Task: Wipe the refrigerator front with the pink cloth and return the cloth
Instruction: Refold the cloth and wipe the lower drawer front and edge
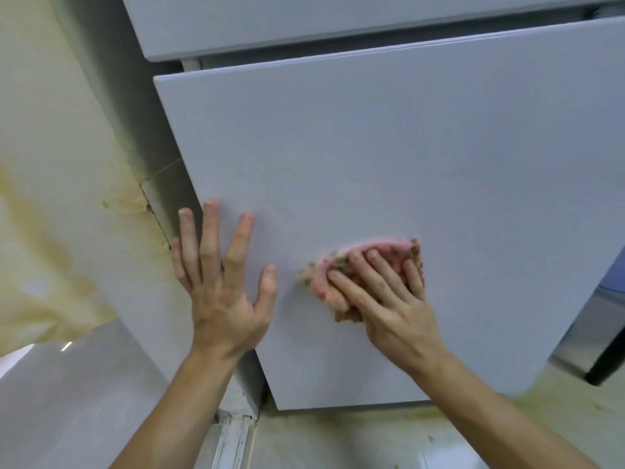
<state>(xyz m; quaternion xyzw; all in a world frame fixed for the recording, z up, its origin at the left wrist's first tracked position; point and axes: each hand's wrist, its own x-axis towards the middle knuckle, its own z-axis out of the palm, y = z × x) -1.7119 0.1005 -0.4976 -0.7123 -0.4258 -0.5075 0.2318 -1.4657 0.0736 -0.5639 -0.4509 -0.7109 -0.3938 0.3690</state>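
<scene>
Two hands on the lower refrigerator door (372, 147)

The right hand (389, 299) presses a bunched pink cloth (385, 248), flecked with brown and green, against the door's lower middle, its fingers (367, 280) laid over the cloth. The left hand (220, 286) is spread wide at the door's left edge. A yellow-stained wall (50, 198) stands left of the door, and the floor (338, 438) lies below it.

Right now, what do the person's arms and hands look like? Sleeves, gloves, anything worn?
The left forearm and right forearm are bare to the frame edge, with no sleeves in view. The left hand and right hand wear no gloves, rings, watch or bands. Nails are short and unpainted. Small dark smudges mark the right hand's fingers.
</scene>
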